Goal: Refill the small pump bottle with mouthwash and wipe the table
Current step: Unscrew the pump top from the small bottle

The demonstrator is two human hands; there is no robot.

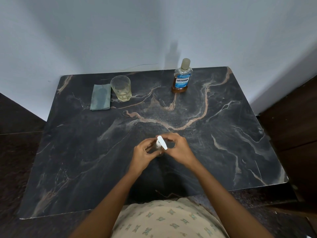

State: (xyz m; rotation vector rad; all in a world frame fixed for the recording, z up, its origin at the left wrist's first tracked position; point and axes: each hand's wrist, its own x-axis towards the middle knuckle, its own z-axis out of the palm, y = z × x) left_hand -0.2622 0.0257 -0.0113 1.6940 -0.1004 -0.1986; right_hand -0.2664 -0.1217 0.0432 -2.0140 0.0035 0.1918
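Pump bottle (159, 147) is held upright on the surface (223, 134), near its front middle. Left hand (143, 154) grips the body; right hand (178, 149) has its fingers (167, 138) closed at the pump head. For unscrewing, the body should be kept steady. The bottle's fill level cannot be determined. Mouthwash bottle (182, 78) stands capped, well apart.

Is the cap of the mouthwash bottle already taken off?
No, the mouthwash bottle stands at the table's far edge with its cap on.
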